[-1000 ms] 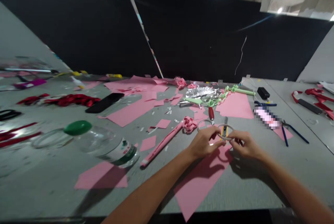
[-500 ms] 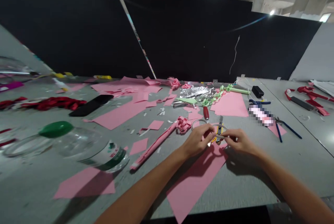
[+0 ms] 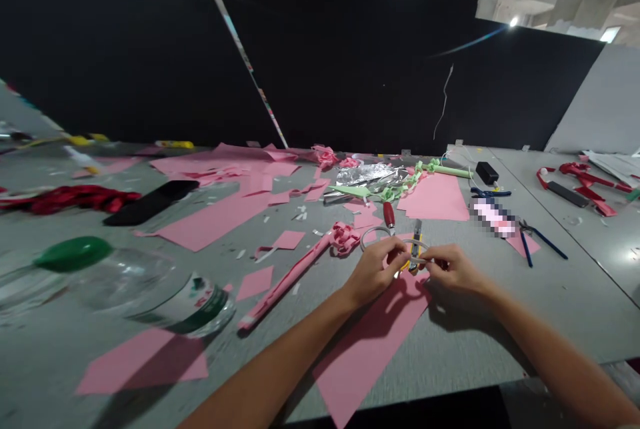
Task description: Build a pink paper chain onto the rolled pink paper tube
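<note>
Loop of grey strip [image 3: 420, 260] spans sideways between left hand [image 3: 375, 267] and right hand [image 3: 454, 270], both pinching it, its line crossing the forward-pointing box cutter [image 3: 417, 232] in view.

The held ring [image 3: 419, 260] is pale grey, the paper sheet [image 3: 367, 355] pink, the bottle cap [image 3: 75, 253] green.

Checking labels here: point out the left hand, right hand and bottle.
Left hand [image 3: 371, 271], head view: back of the hand.
Right hand [image 3: 457, 271], head view: back of the hand.
Bottle [image 3: 169, 301], head view: its label.
</note>
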Available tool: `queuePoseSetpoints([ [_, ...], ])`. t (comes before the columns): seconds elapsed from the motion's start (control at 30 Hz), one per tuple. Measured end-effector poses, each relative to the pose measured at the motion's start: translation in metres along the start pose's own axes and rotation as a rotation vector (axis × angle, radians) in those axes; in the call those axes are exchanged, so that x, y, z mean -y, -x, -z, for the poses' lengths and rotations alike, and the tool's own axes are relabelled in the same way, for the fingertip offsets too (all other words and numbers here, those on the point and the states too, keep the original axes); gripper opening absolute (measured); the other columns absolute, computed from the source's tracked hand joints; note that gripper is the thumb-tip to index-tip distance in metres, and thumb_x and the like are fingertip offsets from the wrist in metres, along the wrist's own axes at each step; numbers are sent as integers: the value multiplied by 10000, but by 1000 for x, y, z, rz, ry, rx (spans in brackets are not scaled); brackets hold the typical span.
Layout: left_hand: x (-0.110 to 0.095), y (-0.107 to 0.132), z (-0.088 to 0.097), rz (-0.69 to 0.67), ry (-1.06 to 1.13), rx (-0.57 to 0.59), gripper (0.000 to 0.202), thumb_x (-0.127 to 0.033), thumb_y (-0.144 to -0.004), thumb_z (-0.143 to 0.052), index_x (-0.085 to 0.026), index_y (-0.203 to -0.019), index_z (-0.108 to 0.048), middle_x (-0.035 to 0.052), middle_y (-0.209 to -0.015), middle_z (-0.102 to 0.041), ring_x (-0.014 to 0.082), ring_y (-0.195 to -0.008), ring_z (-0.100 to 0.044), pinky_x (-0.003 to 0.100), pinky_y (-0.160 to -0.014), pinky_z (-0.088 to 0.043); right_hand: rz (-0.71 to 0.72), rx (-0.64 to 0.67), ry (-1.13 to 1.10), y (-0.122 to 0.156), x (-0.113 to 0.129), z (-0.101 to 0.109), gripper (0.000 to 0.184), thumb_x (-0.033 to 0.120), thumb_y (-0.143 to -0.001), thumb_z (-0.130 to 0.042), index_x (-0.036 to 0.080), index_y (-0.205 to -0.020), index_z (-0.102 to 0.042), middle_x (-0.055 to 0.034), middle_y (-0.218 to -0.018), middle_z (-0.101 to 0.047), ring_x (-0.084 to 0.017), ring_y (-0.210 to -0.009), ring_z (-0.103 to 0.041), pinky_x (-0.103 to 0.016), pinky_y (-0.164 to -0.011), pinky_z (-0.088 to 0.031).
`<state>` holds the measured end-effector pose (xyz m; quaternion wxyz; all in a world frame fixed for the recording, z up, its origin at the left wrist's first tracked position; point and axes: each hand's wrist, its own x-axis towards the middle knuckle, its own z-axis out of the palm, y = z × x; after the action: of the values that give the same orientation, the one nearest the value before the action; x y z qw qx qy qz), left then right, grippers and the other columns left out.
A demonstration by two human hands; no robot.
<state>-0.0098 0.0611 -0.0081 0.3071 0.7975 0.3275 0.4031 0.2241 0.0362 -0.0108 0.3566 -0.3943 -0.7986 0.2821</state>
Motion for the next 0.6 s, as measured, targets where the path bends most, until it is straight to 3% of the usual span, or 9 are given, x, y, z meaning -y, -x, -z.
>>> queuePoseSetpoints([
  [0.1, 2, 0, 1, 23, 11, -31, 306, -437, -1033, -582, -190, -856, -624, -13, -734, -588, 161, -673, -530, 279, -654, -414, -2, 14, -39, 0, 2, 5, 296, 142, -956, -562, 274, -1019, -820, -8, -860, -805, -143, -623, -613, -274, -568, -444],
  [0.2, 6, -1, 0, 32, -8, -54, 360, -515, -945, -725, -194, -831, -611, -33, -692, -547, 154, -640, -490, 268, -616, -384, 5, 16, -52, 0, 2, 6, 262, 166, -968, -586, 284, -977, -820, -9, -851, -794, -154, -664, -633, -277, -579, -441],
  [0.3, 7, 0, -3, 14, -47, -33, 322, -461, -931, -768, -190, -797, -656, -26, -676, -580, 148, -619, -474, 277, -617, -352, 12, -7, -40, 1, -3, 3, 238, 193, -978, -599, 281, -932, -816, -7, -762, -752, -151, -609, -578, -288, -560, -406],
  [0.47, 3, 5, -8, -33, -80, 35, 240, -334, -1014, -625, -198, -851, -738, 31, -784, -702, 184, -723, -579, 312, -725, -394, 17, -26, -17, 2, -12, -5, 238, 192, -951, -606, 264, -984, -830, -10, -731, -735, -142, -558, -521, -295, -548, -377],
  [0.6, 3, 4, -8, 32, -61, -38, 324, -459, -934, -771, -188, -806, -647, -10, -723, -601, 161, -661, -499, 294, -665, -349, 4, -6, -29, 2, -10, -3, 254, 173, -942, -587, 235, -963, -832, -18, -742, -749, -143, -582, -547, -288, -563, -394],
])
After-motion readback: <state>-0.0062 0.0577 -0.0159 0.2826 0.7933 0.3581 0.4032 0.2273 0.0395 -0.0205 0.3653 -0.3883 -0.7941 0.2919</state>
